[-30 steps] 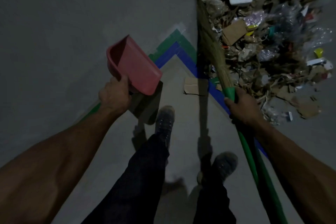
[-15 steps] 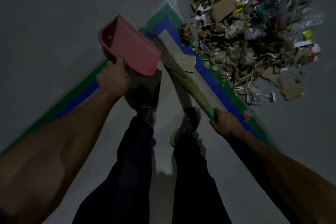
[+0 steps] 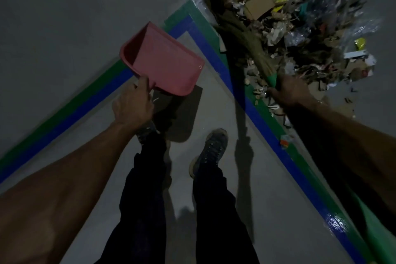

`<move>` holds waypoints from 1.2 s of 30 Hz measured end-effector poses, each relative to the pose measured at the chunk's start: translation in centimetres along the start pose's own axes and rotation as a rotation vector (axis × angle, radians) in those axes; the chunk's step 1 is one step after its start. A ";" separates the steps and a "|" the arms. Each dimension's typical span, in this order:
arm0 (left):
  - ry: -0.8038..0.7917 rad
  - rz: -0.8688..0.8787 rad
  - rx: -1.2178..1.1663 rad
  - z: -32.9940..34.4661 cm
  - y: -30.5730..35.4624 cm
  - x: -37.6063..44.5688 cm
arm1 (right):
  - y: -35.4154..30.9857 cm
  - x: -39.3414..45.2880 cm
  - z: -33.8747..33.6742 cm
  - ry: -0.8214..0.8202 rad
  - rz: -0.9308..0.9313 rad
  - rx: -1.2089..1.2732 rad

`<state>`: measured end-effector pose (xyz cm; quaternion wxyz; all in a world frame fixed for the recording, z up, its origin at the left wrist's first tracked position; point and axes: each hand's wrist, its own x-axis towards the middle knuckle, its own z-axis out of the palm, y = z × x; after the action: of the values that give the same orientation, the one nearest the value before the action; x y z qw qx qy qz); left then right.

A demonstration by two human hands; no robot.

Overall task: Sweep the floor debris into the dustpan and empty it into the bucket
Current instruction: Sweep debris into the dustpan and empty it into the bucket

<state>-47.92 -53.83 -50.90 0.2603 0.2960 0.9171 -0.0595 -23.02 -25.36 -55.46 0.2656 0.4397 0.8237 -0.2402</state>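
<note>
Since half a second ago the broom (image 3: 242, 32) has swung from the pale floor between the tape lines out to the right, so its bristles now lie across the near edge of the debris pile (image 3: 304, 21), and the loose cardboard scrap that lay inside the blue line is no longer there. The dustpan (image 3: 165, 60) has kept its place, raised clear of the floor (image 3: 64, 17) with its open mouth tilted up and to the left.

The left hand (image 3: 132, 103) is curled round the dustpan's handle, which the fingers and the pan's back edge hide completely. The right hand (image 3: 291, 92) grips the broom just below the green collar where the bristles are bound; the rest of the green handle runs under the forearm and is cut off at the lower right corner.

Light is dim and the pile is blurred, so most of it reads only as torn cardboard, clear plastic wrap and a few yellow and white bits; its far side is cut off at the top edge. No writing or brand can be read anywhere. Green and blue tape (image 3: 216, 49) forms a corner beside the pile. One shoe (image 3: 212, 150) shows fully, the other is mostly hidden under the left wrist. The bucket is not in view.
</note>
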 end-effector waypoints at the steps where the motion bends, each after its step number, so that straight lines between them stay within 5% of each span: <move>1: 0.009 0.007 -0.006 -0.1 0.1 -0.2 | -0.4 -1.0 0.1 0.005 -0.019 0.042; 5: 0.043 0.053 -0.038 -0.8 0.2 -1.2 | -1.8 -6.7 1.6 -0.003 -0.063 0.161; 11: 0.064 0.037 -0.033 -1.2 -0.2 -2.4 | -0.5 -7.2 4.4 -0.211 -0.059 0.014; 19: 0.068 0.064 -0.020 -0.4 -1.2 -2.8 | 0.5 -2.5 1.2 -0.028 -0.021 -0.007; 36: -0.039 0.272 -0.043 -2.5 -2.0 0.0 | -4.7 -14.8 -0.9 0.164 0.220 0.237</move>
<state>-50.16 -54.86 -48.83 0.2902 0.4107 0.8643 -0.0097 -20.21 -35.96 -44.38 0.1685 0.5736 0.7553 -0.2685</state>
